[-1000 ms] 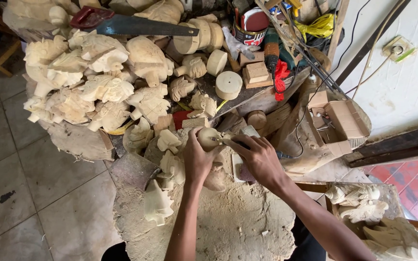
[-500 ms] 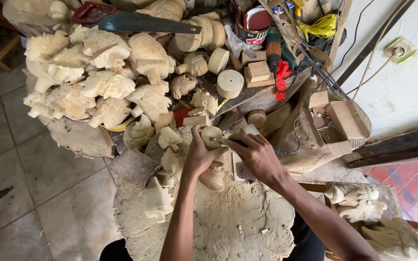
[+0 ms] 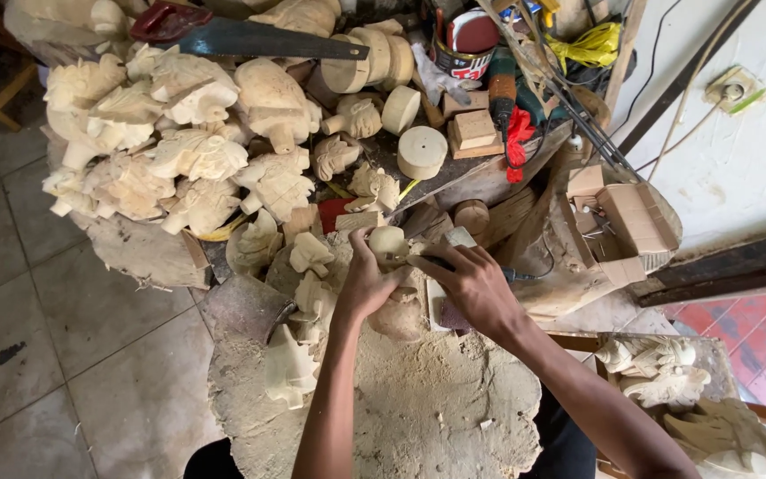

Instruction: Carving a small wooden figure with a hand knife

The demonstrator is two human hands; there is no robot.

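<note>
My left hand (image 3: pixel 367 282) is closed around a pale rounded wood carving (image 3: pixel 389 241), gripping it from the left with the piece's top showing above my thumb. My right hand (image 3: pixel 474 286) presses a slim dark-handled carving tool (image 3: pixel 454 263) against the right side of that carving. Both hands work over a sawdust-covered stump (image 3: pixel 418 417). A larger brownish carved lump (image 3: pixel 398 315) lies just below my hands.
A heap of rough pale wood carvings (image 3: pixel 179 151) fills the upper left. A handsaw (image 3: pixel 250 35) lies across the top. Round wood discs (image 3: pixel 421 151), a tin (image 3: pixel 465 44), small blocks (image 3: pixel 474 131) and cardboard boxes (image 3: pixel 627 217) crowd the right. More carvings (image 3: pixel 667 368) sit lower right. Tiled floor (image 3: pixel 55 355) lies left.
My hands and the carving have stayed in nearly the same spot; the right hand has shifted slightly along the piece with the tool.
</note>
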